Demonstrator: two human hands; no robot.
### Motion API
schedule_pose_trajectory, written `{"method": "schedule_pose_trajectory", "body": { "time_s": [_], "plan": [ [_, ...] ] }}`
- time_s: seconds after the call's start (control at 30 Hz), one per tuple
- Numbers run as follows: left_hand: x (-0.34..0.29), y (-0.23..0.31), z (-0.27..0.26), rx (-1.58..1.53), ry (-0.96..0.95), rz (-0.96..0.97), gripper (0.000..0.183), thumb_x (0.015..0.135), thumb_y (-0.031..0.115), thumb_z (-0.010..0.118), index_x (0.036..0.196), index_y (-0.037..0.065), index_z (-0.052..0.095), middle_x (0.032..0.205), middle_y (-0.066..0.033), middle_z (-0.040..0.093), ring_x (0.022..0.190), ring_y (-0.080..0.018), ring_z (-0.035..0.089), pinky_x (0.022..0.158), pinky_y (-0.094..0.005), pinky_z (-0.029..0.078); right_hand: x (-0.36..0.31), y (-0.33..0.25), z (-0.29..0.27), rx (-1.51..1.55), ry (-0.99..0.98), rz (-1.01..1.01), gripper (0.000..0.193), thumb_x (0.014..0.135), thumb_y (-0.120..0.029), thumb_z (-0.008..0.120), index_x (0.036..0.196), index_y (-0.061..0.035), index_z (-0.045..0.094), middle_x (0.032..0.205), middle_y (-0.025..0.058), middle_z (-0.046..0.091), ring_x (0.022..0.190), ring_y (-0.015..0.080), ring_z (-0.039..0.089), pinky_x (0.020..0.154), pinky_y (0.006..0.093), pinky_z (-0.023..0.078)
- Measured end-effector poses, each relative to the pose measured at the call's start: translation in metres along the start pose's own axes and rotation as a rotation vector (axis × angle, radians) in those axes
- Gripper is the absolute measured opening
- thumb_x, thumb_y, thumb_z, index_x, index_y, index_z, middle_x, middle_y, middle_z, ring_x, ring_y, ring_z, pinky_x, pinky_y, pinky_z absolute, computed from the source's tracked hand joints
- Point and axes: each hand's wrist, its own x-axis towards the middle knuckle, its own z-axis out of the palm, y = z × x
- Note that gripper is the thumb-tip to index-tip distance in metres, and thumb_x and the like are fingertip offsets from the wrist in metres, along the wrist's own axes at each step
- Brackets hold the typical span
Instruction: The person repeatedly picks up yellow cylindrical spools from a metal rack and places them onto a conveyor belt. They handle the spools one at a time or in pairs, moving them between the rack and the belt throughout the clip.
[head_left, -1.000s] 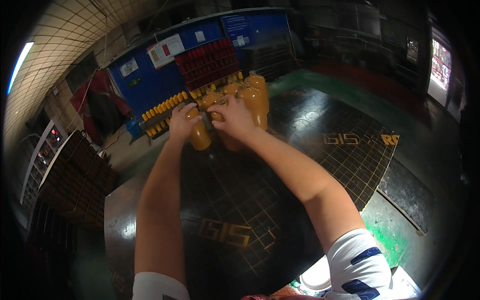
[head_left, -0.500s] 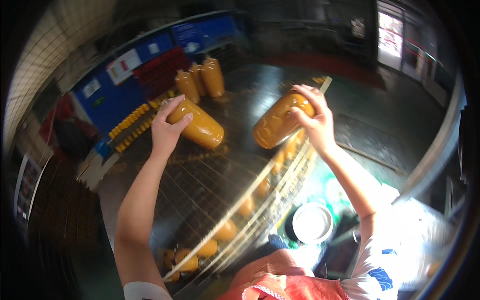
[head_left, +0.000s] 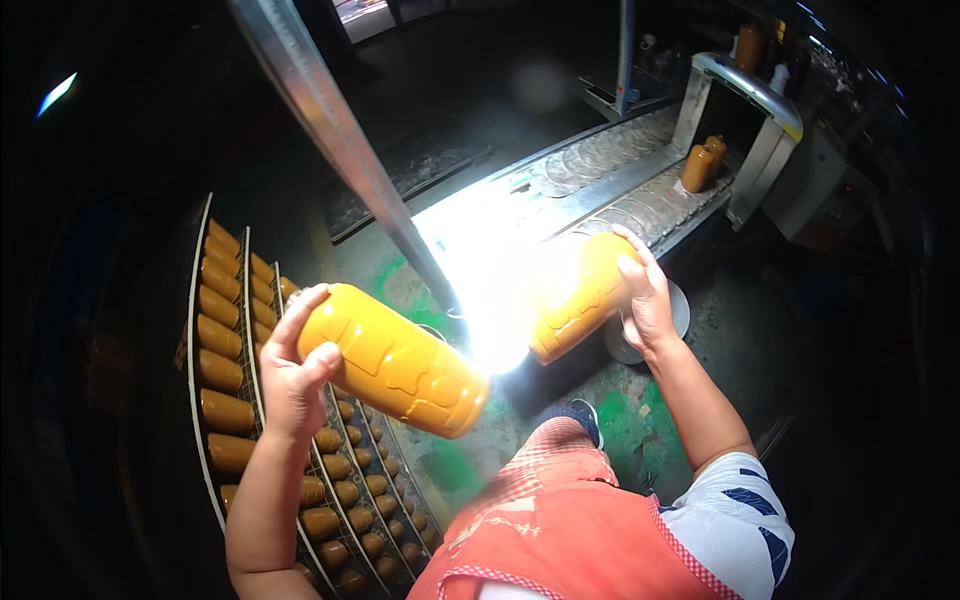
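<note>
My left hand [head_left: 297, 368] is closed around the upper end of a glossy orange-brown bottle [head_left: 400, 368] with a raised wavy pattern. This bottle lies tilted in the air, its broad base toward the lower right. A similar orange-brown bottle [head_left: 578, 300] is gripped near its top by my right hand [head_left: 650, 300]. Its base slants down to the left, and glare washes out part of its surface. The two bottles are apart, their bases turned toward each other. My palms and fingers hide most of both necks.
To the left, a tiered rack [head_left: 247, 330] holds several similar bottles on their sides. A slanted metal post [head_left: 340, 140] rises ahead. At the back right, a conveyor [head_left: 640, 205] carrying round plates runs to a metal arch [head_left: 750, 90], where two bottles [head_left: 697, 168] stand. A pale basin [head_left: 680, 308] sits behind my right hand.
My view has swung right, from the table with standing bottles to the conveyor. Both bottles have stayed in my hands and now sit lower in view.
</note>
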Motion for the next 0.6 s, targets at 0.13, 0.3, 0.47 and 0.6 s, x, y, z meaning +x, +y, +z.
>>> {"method": "schedule_pose_trajectory", "body": {
  "time_s": [0.13, 0.3, 0.47, 0.6],
  "plan": [
    [0.051, -0.105, 0.156, -0.384, -0.171, -0.343, 0.087, 0.076, 0.036, 0.080, 0.146, 0.003, 0.039, 0.128, -0.0134, 0.058, 0.117, -0.0262, 0.060, 0.104, -0.0411, 0.049, 0.025, -0.012, -0.148, 0.089, 0.239, 0.185, 0.050, 0.098, -0.030, 0.053, 0.144, -0.0118, 0.049, 0.130, 0.0064, 0.058, 0.120, 0.0207, 0.057, 0.103, 0.0379, 0.047],
    [0.106, -0.280, 0.349, -0.743, -0.324, -0.874, 0.063, 0.089, 0.050, 0.060, 0.139, 0.014, 0.050, 0.129, -0.0125, 0.059, 0.114, -0.0304, 0.061, 0.097, -0.0475, 0.052, 0.090, 0.043, -0.319, 0.438, 0.456, 0.522, 0.050, 0.098, -0.043, 0.048, 0.142, -0.0200, 0.051, 0.136, 0.0068, 0.055, 0.126, 0.0263, 0.053, 0.106, 0.0478, 0.044],
    [0.160, -0.332, 0.499, -0.682, -0.088, -1.355, 0.031, 0.100, 0.036, 0.056, 0.102, 0.007, 0.065, 0.082, -0.0090, 0.068, 0.072, -0.0244, 0.069, 0.061, -0.0419, 0.057, 0.135, 0.069, -0.428, 0.738, 0.494, 0.612, 0.036, 0.101, -0.038, 0.048, 0.123, -0.0130, 0.062, 0.118, 0.0089, 0.066, 0.113, 0.0255, 0.062, 0.098, 0.0466, 0.051],
    [0.186, -0.379, 0.541, 0.353, -0.696, -0.483, 0.021, 0.095, 0.028, 0.060, 0.087, 0.009, 0.066, 0.073, -0.0077, 0.065, 0.069, -0.0231, 0.068, 0.061, -0.0382, 0.054, 0.175, 0.045, -0.448, 0.089, 0.277, 0.411, 0.019, 0.103, -0.018, 0.054, 0.099, -0.0049, 0.067, 0.088, 0.0075, 0.072, 0.082, 0.0199, 0.071, 0.072, 0.0322, 0.058]
  ]
}}
